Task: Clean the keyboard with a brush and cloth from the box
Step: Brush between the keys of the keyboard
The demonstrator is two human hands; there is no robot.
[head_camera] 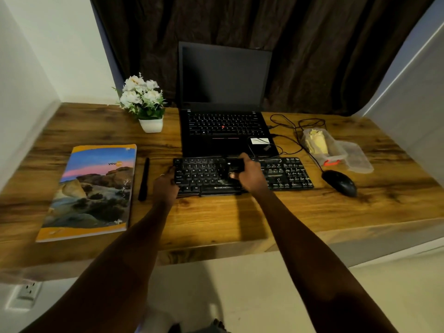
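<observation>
A black keyboard (286,173) lies on the wooden desk in front of the laptop. My left hand (165,186) grips its front left corner. My right hand (249,174) is over the middle of the keys and holds a small black brush (234,168), whose dark bristles rest on the keys. A clear plastic box (322,146) with a red clip stands to the right of the laptop; a yellowish cloth is inside it, and its clear lid (355,157) lies beside it.
An open black laptop (223,104) stands behind the keyboard, with cables (288,131) trailing right. A black mouse (340,182) sits at the right. A black pen (144,179), a colourful notebook (91,191) and a white flower pot (151,124) are to the left.
</observation>
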